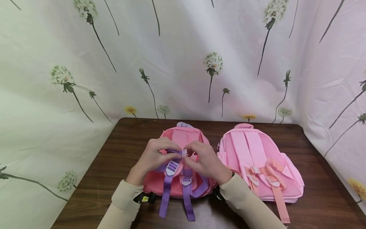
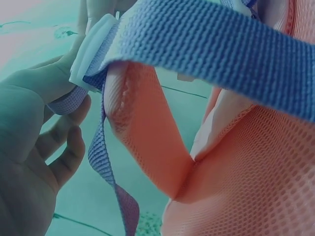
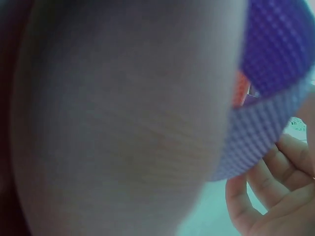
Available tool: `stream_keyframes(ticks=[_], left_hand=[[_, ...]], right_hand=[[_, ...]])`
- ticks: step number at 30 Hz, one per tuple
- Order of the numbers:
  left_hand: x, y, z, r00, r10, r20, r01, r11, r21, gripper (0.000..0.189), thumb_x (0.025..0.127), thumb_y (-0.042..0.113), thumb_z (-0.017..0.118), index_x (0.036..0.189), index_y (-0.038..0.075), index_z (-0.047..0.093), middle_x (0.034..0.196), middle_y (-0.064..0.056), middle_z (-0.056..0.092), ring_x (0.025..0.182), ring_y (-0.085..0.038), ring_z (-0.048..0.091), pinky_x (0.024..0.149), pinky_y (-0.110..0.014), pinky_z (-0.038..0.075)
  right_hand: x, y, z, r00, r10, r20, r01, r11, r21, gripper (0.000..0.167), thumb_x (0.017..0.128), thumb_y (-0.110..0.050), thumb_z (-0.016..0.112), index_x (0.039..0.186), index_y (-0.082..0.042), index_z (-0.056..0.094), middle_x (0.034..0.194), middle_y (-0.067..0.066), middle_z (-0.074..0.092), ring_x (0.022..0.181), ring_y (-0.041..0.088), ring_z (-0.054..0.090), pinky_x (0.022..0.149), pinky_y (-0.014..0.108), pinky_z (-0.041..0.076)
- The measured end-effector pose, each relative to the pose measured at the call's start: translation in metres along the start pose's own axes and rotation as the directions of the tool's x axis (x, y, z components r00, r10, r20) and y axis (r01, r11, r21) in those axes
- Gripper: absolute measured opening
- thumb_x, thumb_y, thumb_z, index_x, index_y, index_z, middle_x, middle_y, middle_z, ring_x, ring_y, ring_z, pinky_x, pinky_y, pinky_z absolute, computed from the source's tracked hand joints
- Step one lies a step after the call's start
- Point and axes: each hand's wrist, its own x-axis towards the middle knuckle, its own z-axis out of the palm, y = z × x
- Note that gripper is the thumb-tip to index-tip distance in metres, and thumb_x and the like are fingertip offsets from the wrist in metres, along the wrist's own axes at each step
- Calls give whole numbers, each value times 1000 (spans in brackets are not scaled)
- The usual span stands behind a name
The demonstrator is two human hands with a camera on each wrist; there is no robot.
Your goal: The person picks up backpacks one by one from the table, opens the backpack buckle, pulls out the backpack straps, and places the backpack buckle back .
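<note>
Two backpacks lie on the table with their back panels up. The pink backpack with purple straps (image 1: 187, 135) is under both hands. Above it, my left hand (image 1: 152, 156) pinches a purple strap (image 1: 172, 151) beside a small white plastic buckle (image 1: 184, 153). My right hand (image 1: 207, 160) pinches that buckle from the other side between thumb and fingertips. Two white strap adjusters (image 1: 172, 168) sit lower on the purple webbing, whose loose ends hang toward me. In the left wrist view, webbing runs through a white adjuster (image 2: 93, 51) near the fingers. Skin blocks much of the right wrist view.
To the right lies a lighter pink backpack (image 1: 268, 143) with peach straps, one tail (image 1: 281, 203) trailing toward the front. Both bags rest on a dark wooden table (image 1: 100, 178). A white dandelion-print cloth (image 1: 183, 73) hangs behind and at the sides.
</note>
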Motion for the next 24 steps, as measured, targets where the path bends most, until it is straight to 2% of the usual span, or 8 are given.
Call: stream_keyframes(ticks=[11, 20, 24], left_hand=[[3, 2, 2, 996, 60, -61, -59, 998, 10, 28, 70, -9, 93, 93, 4, 84, 92, -7, 80, 87, -22, 77, 89, -21, 56], [6, 5, 0, 994, 78, -77, -78, 997, 4, 30, 70, -10, 93, 93, 6, 83, 92, -6, 80, 86, -21, 75, 86, -22, 55], [5, 5, 1, 994, 76, -77, -76, 997, 4, 30, 69, -10, 92, 94, 5, 83, 92, -7, 80, 86, -21, 75, 86, -22, 55]], right_hand=[[0, -4, 0, 995, 35, -94, -38, 999, -31, 14, 87, -15, 79, 99, -11, 74, 88, -2, 71, 79, 9, 66, 74, 22, 58], [1, 2, -2, 996, -67, -67, 67, 998, 1, 24, 88, -11, 82, 111, -9, 72, 100, 0, 72, 88, 12, 67, 80, 26, 57], [3, 0, -1, 995, -80, -56, 80, 997, -4, 26, 89, -11, 84, 111, -9, 73, 102, 1, 73, 89, 12, 67, 81, 24, 57]])
